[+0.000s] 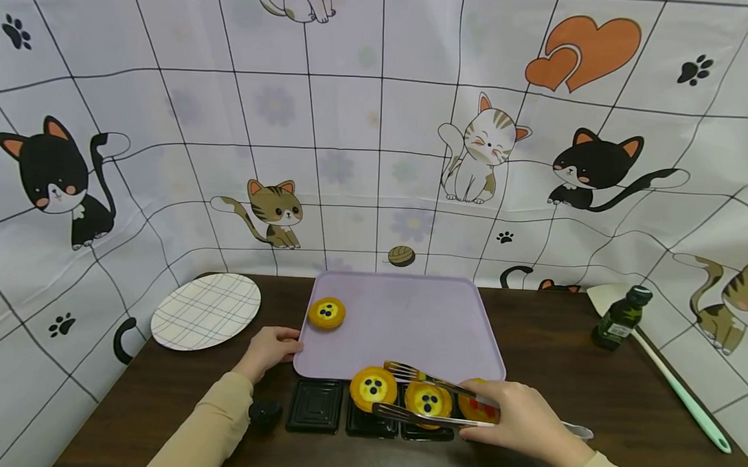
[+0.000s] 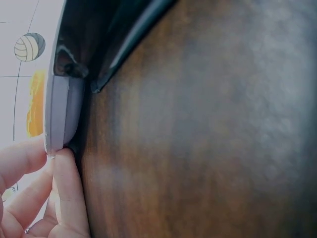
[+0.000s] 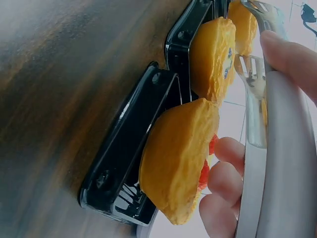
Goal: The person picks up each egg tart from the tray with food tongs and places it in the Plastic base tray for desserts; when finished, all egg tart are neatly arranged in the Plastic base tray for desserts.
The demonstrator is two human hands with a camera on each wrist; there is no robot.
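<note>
My left hand [image 1: 269, 351] pinches the near left corner of a lilac tray [image 1: 408, 324]; the left wrist view shows thumb and fingers [image 2: 69, 188] on either side of its rim. In my right hand [image 1: 519, 414] are metal serving tongs [image 1: 441, 421] with forked ends, spread apart above a middle blueberry tart [image 1: 428, 400]. Their tips reach the right side of another blueberry tart [image 1: 373, 389]. A red-topped tart [image 3: 178, 158] sits under my right fingers, partly hidden in the head view. One blueberry tart [image 1: 326, 313] lies on the lilac tray's left side.
The tarts in front sit in a black plastic compartment tray [image 1: 314, 405], whose left compartment holds nothing. A white checked plate [image 1: 205, 311] is at the left. To the right stand a green bottle [image 1: 622, 318] and a spatula with a pale green handle [image 1: 684, 388].
</note>
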